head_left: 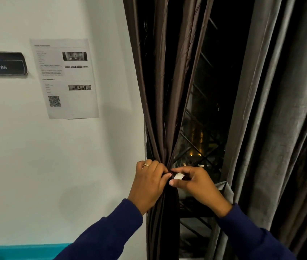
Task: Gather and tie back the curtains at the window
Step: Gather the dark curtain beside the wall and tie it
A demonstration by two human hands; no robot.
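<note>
Brown curtain bunched; my left hand grips gather, right hand pinches white fastener. Keep bunch tight, press fastener closed squarely.

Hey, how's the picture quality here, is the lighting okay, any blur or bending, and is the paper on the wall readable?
Head view: the white wall is evenly lit; the window is black with small warm lights; wide-angle bending bows the grey curtain; the printed sheet is too soft to read, though the WS 05 sign is legible; both the left hand and right hand look sharp.
</note>
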